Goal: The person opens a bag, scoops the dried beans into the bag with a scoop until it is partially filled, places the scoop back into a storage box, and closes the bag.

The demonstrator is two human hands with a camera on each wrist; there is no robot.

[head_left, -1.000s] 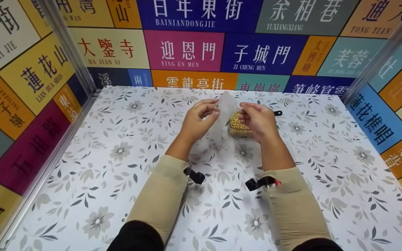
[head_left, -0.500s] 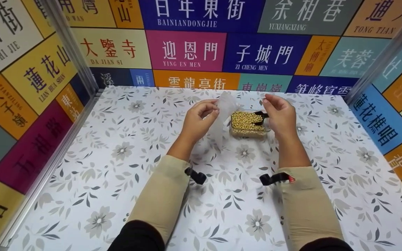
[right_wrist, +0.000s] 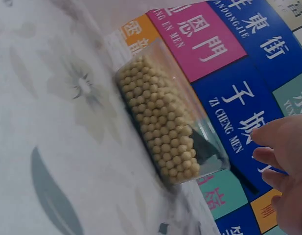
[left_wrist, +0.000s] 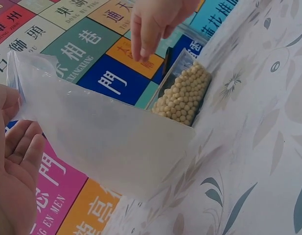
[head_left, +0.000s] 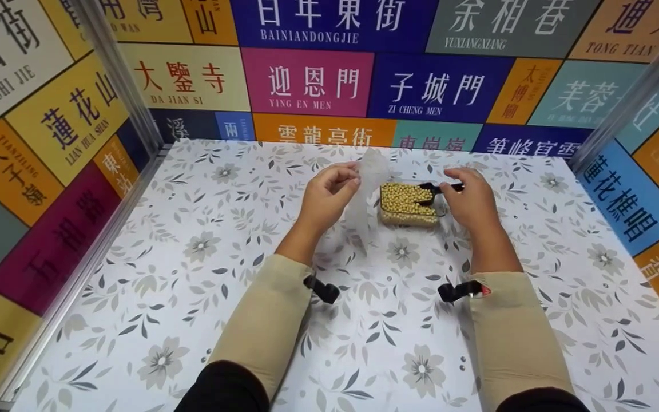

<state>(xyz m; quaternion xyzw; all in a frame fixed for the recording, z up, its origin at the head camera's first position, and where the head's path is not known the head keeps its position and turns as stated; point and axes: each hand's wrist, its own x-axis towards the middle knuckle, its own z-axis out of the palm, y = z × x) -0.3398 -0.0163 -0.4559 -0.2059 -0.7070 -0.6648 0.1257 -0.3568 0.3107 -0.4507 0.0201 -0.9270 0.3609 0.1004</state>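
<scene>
My left hand (head_left: 329,191) pinches a translucent plastic bag (head_left: 368,194) by its upper edge. The bag hangs down flat, as the left wrist view also shows. Just right of it, a clear rectangular container (head_left: 412,221) holds yellow soybeans (head_left: 404,197). A black scoop (head_left: 429,190) is stuck in the beans, its handle leaning out over the right side. Beside that handle is my right hand (head_left: 472,197), thumb and fingers spread apart. In the right wrist view a gap shows between the fingers (right_wrist: 266,155) and the scoop handle (right_wrist: 243,178).
A white table (head_left: 238,332) with a grey flower and leaf print lies under both hands. Coloured panels (head_left: 306,83) with place names stand along the back and both sides. Metal posts (head_left: 129,86) mark the corners.
My right hand has let go of the bag's edge and moved right, past the container, to the scoop handle. The left hand still holds the bag in nearly the same place.
</scene>
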